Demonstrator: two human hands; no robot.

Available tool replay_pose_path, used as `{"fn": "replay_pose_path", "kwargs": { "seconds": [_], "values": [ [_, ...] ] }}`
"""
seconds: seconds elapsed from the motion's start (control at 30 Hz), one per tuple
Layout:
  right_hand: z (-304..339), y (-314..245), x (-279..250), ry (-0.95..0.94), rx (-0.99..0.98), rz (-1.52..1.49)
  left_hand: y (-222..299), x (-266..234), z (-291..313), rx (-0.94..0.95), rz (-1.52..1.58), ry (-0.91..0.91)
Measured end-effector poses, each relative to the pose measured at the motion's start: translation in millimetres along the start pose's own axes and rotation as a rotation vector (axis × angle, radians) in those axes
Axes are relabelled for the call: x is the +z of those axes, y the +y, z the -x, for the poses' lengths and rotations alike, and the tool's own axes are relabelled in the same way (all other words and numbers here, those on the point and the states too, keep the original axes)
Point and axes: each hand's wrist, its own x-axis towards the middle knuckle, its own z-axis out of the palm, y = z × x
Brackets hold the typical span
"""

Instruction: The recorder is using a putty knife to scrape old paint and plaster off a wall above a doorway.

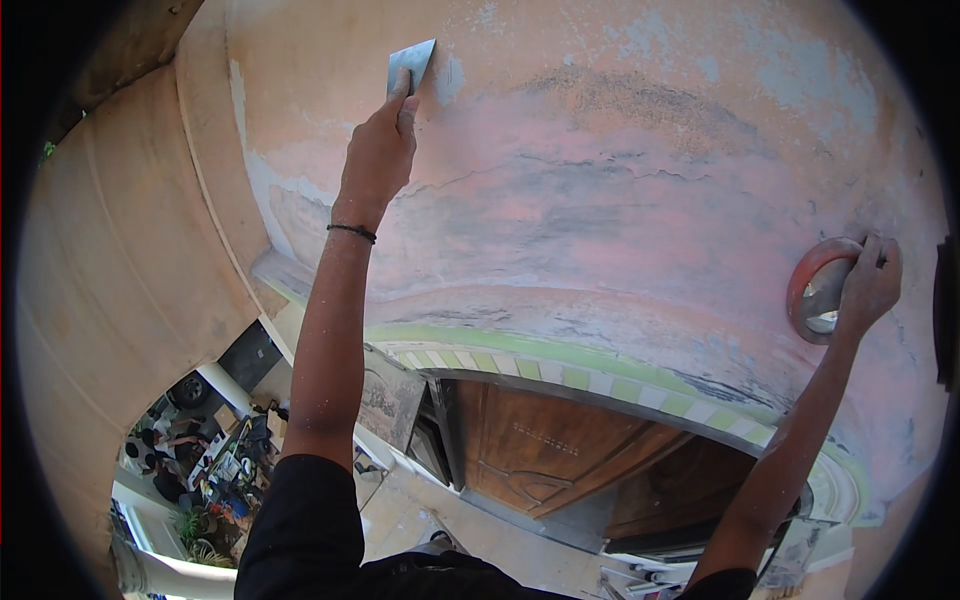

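My left hand (380, 160) is raised high and closed around a putty knife (412, 62). Its flat, wide metal blade points up beside the patchy peach and pink wall (560, 210); whether the edge touches the wall I cannot tell. Off to the right, my right hand (872, 285) grips the rim of a round bowl (803, 285) with a reddish rim and a shiny inside. The bowl is tilted, and its contents are hard to make out. Pale patches, grey smears and a long crack mark the wall between my hands.
Below the wall runs a curved green and white trim (575, 378) over a carved wooden door (530, 440). A tan curved surface (120, 250) rises at the left. Far below are a tiled floor (400, 510), people (165, 450) among cluttered items, and a vehicle wheel (190, 390).
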Motion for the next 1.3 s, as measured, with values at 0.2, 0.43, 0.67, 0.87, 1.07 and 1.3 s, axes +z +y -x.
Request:
{"fn": "replay_pose_path", "kwargs": {
  "seconds": [0.2, 0.43, 0.67, 0.87, 1.07, 1.3],
  "values": [
    [-7, 3, -7, -0.01, -0.017, 0.007, -40, 13, 46, 0.27, -0.072, -0.07],
    [-4, -2, -4, 0.006, -0.019, -0.067, 52, 8, -26, 0.528, -0.124, 0.048],
    [-5, -6, -7, -0.022, -0.028, -0.02, -70, -5, 6, 0.507, -0.209, -0.11],
    [-2, -6, -4, 0.042, -0.046, -0.052, 81, 27, -36, 0.716, -0.173, -0.115],
    [-3, -7, -6, 0.001, -0.114, -0.1, 122, 32, -38, 0.886, -0.288, 0.006],
    [-4, -12, -5, 0.019, -0.066, -0.072, -47, -21, -28, 0.709, -0.266, -0.083]
  ]
}}
